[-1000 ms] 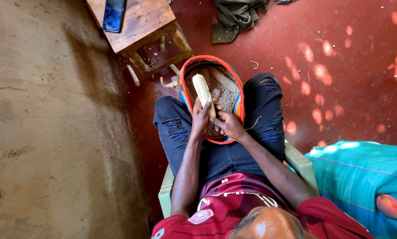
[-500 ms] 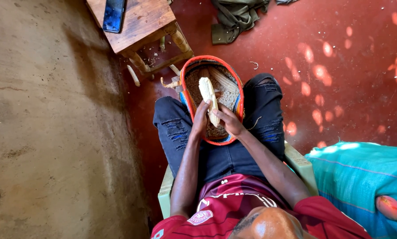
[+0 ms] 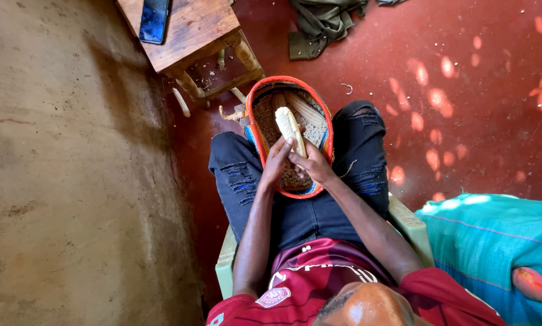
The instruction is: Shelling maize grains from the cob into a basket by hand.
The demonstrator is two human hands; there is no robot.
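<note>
Here, seated person, basket on lap.
Maize cob [image 3: 288, 128]: pale, held at its near end by both hands, far end poking out beyond the fingers over the basket.
Left hand [image 3: 276, 164]: closed around the cob's lower part, fingers curled.
Right hand [image 3: 311, 165]: closed on the same end, touching the left hand.
Woven basket [image 3: 256, 118]: directly under the hands, orange rim, loose kernels inside.
Wooden stool [image 3: 192, 30]: well beyond the hands, dark phone [image 3: 154, 20] on it.
Teal sack [image 3: 485, 241]: off to the right hand's side.
</note>
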